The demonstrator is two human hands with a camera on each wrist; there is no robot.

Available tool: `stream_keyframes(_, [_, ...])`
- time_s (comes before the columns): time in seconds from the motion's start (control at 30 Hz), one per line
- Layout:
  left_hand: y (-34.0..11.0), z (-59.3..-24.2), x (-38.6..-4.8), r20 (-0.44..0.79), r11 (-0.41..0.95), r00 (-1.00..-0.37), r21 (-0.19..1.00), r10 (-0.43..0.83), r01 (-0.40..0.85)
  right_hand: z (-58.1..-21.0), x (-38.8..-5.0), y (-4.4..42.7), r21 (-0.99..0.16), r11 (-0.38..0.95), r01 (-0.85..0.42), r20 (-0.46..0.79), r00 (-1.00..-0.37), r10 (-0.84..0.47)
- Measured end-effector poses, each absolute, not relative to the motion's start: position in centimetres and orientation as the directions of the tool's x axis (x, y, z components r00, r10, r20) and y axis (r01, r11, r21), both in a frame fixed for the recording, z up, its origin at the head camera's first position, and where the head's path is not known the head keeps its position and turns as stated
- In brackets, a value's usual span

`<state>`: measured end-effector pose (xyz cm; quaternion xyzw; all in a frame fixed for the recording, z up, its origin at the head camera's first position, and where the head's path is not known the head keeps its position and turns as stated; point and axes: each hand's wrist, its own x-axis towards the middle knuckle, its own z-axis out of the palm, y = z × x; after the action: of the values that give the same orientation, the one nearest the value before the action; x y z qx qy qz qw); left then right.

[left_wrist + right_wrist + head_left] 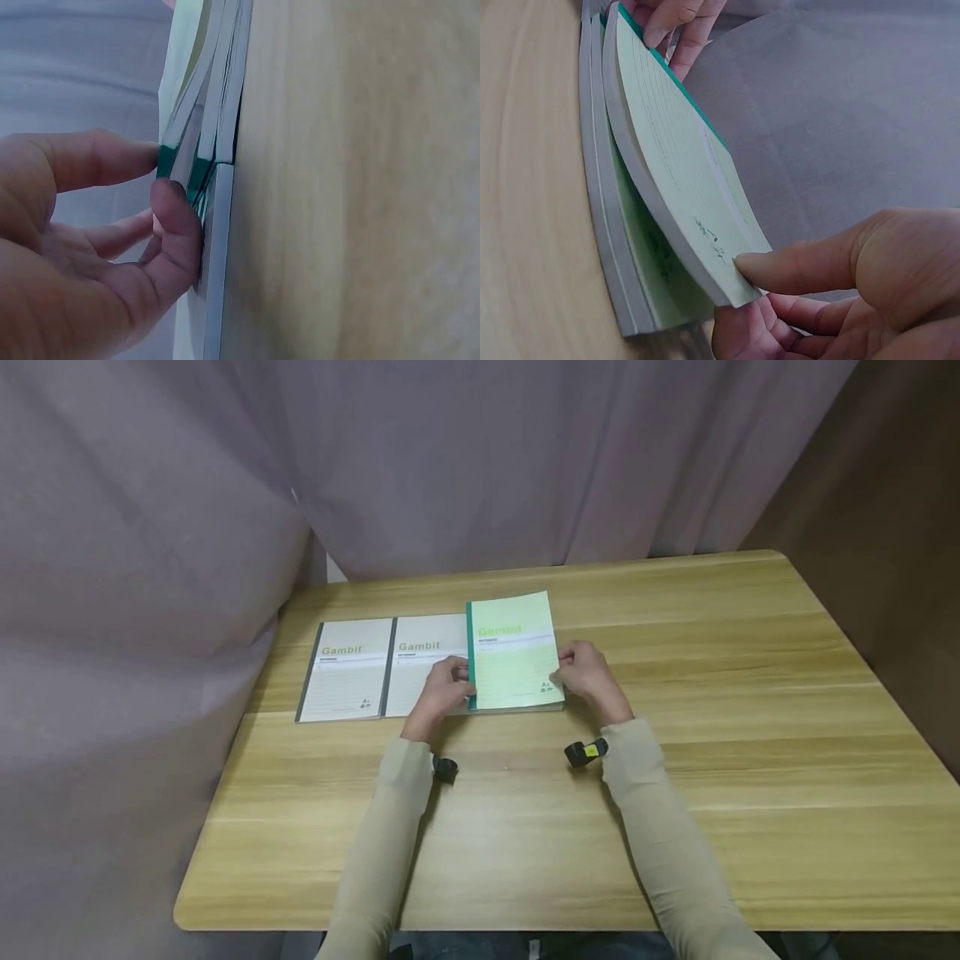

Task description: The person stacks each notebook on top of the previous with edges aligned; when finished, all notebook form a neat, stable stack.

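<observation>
A green notebook (513, 652) with a dark green spine lies tilted over at least one more green notebook (649, 259), with a gap between them at the right edge. My left hand (446, 687) pinches the top notebook's spine edge; the left wrist view shows fingertips on either side of it. On the opposite edge, my right hand (587, 677) grips the lower right corner, thumb (802, 266) on the cover and fingers beneath. Directly left of this pile, a pale notebook (420, 672) with a grey spine is partly covered by my left hand.
Another pale grey-spined notebook (347, 672) lies flat at the far left of the row. All rest on a wood-grain table (750, 710) with rounded corners. Grey curtains (465, 460) hang behind and along the left side.
</observation>
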<state>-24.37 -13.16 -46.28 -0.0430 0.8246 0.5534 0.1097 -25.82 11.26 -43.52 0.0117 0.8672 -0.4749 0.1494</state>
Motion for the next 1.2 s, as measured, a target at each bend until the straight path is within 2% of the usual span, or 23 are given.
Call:
stream_keyframes(0.53, [-13.4,-46.1,-23.5,-0.228,0.462,-0.973,0.867,0.033,-0.188,-44.9,-25.5,11.3,-0.750,0.657,0.079,-0.235,-0.960,-0.153])
stream_keyframes(1.2, [-13.3,-46.1,-23.2,-0.197,0.564,-0.980,0.811,0.012,-0.156,-44.4,-25.1,10.9,-0.691,0.719,0.070,-0.240,-0.961,-0.137])
